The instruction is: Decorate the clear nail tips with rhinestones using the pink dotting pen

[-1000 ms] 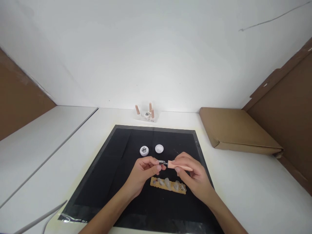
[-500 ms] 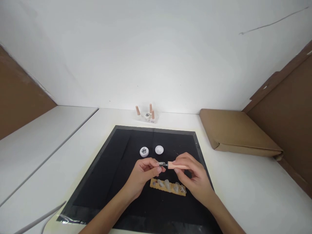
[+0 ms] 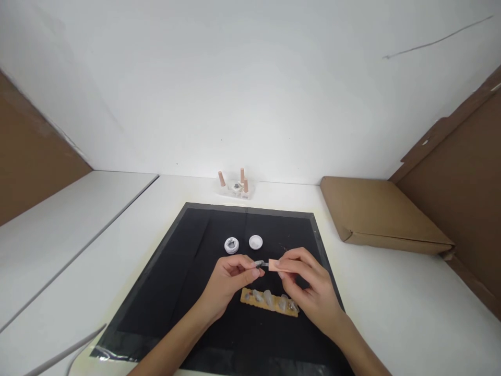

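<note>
Between its thumb and fingers, my left hand [image 3: 230, 279] pinches a small greyish nail-like piece [image 3: 258, 264]. My right hand [image 3: 311, 284] is closed on a pink-handled brush [image 3: 274, 265], whose thin tip touches the piece. Below the hands, a yellowish strip [image 3: 270, 308] bears several clear and greyish nail tips [image 3: 268, 297]. Beyond the hands are a small white jar [image 3: 231, 245] with grey stuff inside and, to its right, a white round lid [image 3: 255, 242].
A black mat [image 3: 176, 292] lies on the white table [image 3: 129, 224]. Behind it stands a clear holder [image 3: 230, 194] with pink-capped bottles [image 3: 222, 178]. A flat brown cardboard box [image 3: 383, 211] sits at the right, near a cardboard panel [image 3: 462, 183].
My right hand has shifted its hold on the pink handle, which has turned slightly. My left hand stays nearly in place, and the view has tilted a little.
</note>
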Motion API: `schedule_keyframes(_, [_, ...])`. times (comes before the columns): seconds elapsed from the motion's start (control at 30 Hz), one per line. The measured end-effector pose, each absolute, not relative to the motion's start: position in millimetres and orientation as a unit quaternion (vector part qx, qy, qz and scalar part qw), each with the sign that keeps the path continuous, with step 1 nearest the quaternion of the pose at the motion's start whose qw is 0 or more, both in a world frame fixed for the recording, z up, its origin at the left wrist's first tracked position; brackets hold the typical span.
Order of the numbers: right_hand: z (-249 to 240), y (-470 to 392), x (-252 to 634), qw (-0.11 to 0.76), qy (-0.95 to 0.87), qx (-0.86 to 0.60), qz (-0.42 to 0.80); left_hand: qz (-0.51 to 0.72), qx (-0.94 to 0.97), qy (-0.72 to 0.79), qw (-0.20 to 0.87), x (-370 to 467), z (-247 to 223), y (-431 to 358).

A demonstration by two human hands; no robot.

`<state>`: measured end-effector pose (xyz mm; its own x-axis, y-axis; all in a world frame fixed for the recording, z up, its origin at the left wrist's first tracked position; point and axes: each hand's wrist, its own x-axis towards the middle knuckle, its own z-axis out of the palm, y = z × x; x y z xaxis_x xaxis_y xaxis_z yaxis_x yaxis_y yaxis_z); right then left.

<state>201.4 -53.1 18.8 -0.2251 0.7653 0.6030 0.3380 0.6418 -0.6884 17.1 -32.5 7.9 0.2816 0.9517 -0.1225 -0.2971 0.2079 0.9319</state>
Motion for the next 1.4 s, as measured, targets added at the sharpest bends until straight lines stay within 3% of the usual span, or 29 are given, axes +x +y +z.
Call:
schedule_keyframes(0.7, [16.5,-55.1,204.2,0.476,-0.781,-0.363,0.177,0.465,0.405,0.383,0.687,16.5,8.1,-32.7])
schedule_keyframes(1.2, [16.5,-54.5,199.7,0.508,-0.769,-0.358,0.152,0.438,0.354,0.349,0.749,16.1,7.7,-32.1])
schedule_keyframes(1.4, [17.8,-54.7,200.6,0.563,-0.707,-0.382,0.195,0.441,0.357,0.341,0.75,15.9,8.1,-31.8])
